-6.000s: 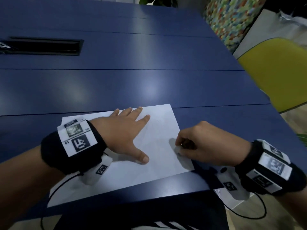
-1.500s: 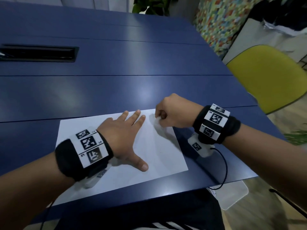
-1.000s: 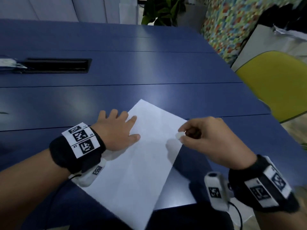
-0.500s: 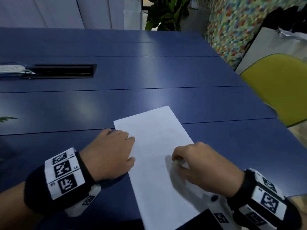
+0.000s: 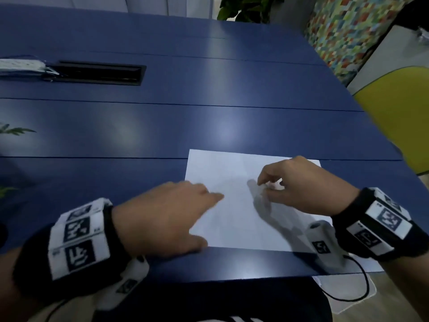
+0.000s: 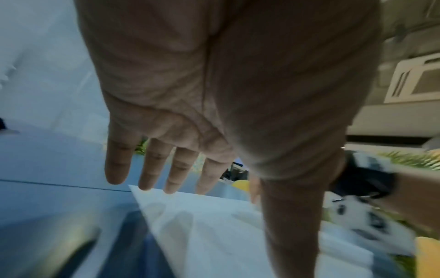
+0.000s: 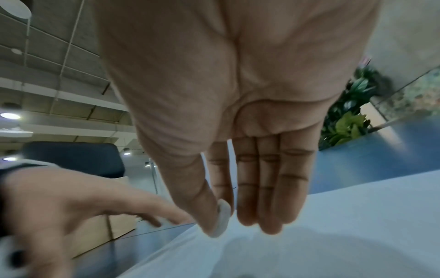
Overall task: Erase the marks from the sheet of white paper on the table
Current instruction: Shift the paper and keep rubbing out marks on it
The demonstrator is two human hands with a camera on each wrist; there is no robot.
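A white sheet of paper [image 5: 234, 205] lies near the front edge of the blue table [image 5: 162, 126]. My left hand [image 5: 167, 217] lies flat over the sheet's left edge with fingers straight; in the left wrist view the fingers [image 6: 152, 165] hover over the paper's corner [image 6: 190, 225]. My right hand [image 5: 294, 184] is above the sheet's right half and pinches a small white eraser [image 7: 222, 219] between thumb and forefinger, its tip close to the paper [image 7: 333, 235]. I cannot make out any marks on the sheet.
A black cable slot [image 5: 99, 73] is set into the table at the far left, with a white power strip [image 5: 21, 66] beside it. A yellow chair [image 5: 399, 112] stands off the right side. Plants [image 5: 248, 8] stand beyond the far edge.
The sheet has been turned from a slanted lie to lie square with the table edge. My left hand has flattened onto its left edge, and my right hand has lifted slightly with the eraser.
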